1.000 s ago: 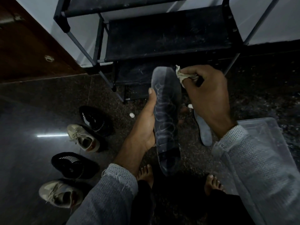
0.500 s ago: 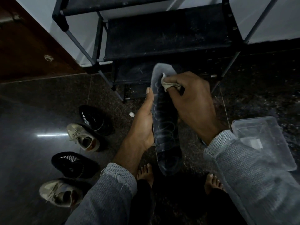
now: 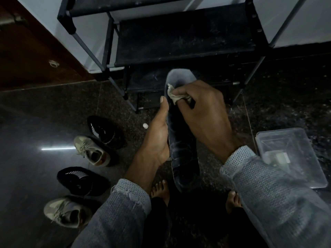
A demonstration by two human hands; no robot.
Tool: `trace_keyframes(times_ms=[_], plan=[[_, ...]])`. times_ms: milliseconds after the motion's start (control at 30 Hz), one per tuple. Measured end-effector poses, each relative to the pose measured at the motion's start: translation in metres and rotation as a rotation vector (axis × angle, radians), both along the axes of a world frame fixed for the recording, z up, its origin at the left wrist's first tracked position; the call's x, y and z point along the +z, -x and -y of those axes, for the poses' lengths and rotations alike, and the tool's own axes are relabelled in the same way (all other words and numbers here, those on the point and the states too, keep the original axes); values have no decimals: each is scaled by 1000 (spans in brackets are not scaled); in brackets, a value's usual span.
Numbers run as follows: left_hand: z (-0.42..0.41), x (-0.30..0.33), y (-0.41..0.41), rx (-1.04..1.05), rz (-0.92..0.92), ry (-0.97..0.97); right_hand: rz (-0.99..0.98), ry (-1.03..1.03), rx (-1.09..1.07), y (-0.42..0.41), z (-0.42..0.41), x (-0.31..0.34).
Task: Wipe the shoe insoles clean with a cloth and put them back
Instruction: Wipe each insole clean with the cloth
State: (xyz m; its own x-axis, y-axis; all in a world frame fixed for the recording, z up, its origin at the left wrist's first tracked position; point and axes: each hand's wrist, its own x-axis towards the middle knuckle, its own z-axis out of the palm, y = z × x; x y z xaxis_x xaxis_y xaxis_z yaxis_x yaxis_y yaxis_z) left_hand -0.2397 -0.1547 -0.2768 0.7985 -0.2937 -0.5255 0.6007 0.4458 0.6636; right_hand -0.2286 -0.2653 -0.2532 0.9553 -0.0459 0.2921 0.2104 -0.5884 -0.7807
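A long dark insole [image 3: 182, 154] with a paler grey toe end stands lengthwise in front of me, toe pointing away. My left hand [image 3: 157, 138] grips it from the left side, thumb along its edge. My right hand [image 3: 202, 111] pinches a small crumpled beige cloth [image 3: 174, 94] and presses it on the upper part of the insole. On the floor to the left lie two black shoes [image 3: 103, 130] [image 3: 78, 179] and two beige sneakers [image 3: 91, 152] [image 3: 66, 212].
A black shoe rack [image 3: 182, 38] stands just beyond the insole against the white wall. A clear plastic tray [image 3: 293, 156] lies on the floor at right, partly under my right sleeve. A small white cap [image 3: 145, 125] lies near the black shoe. My bare feet [image 3: 161, 190] are below.
My right hand with the cloth came from the right of the insole onto its top part and now sits slightly lower and to the left. A second insole on the floor is now hidden.
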Motion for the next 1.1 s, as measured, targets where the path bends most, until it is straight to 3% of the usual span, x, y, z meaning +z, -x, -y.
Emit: trace_keyframes(times_ms=[133,233,367,500,633,733,900,1100], plan=[[5,9,1,-13,4,-191,-28,62,-89,-5,11,-3],[2,6,3,-44,7,-202,-33,45,-125,-6,15,-5],[3,5,2,3,-1,-19,22,-9,-28,0,0,-1],[0,-2,2,21,-25,46,32,27,35,1,-4,-2],[2,8,3,-36,2,-206,8,87,-70,-6,11,-6],[1,9,4,-71,36,-232,-16,69,-77,-6,14,-8],[0,4,2,-38,-14,36,62,46,35,-2,-1,-7],[1,-3,2,-114,39,41,6,54,-4,-8,12,-9]])
